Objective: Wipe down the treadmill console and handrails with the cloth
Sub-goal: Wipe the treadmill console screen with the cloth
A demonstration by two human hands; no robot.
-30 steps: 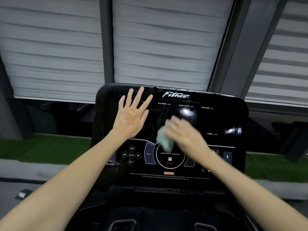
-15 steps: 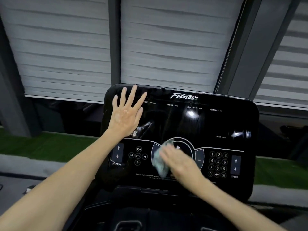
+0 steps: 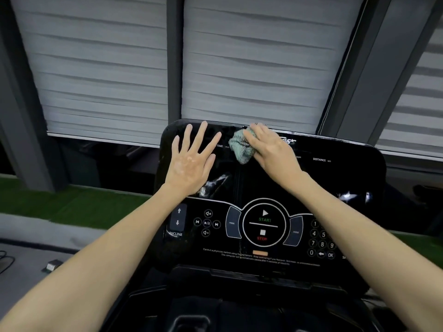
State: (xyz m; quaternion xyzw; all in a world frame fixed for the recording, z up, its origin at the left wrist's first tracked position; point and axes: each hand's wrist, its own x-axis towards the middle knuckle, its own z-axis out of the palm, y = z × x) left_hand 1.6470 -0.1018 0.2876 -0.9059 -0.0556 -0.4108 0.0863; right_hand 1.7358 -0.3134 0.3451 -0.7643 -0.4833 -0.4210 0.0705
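Two bare arms cover parts of the black console [image 3: 335, 178], wide axis left-right, face tilted toward camera; logo and keypad partly hidden. Left hand [image 3: 189, 166] flat, fingers spread, gripping nothing, on upper-left panel. Right hand [image 3: 271, 149] clutches bunched cloth [image 3: 241, 147] near top edge, cloth partly hidden.

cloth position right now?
Head view: the cloth is bunched under the right hand at the console top edge, near centre, just right of the flat left hand.
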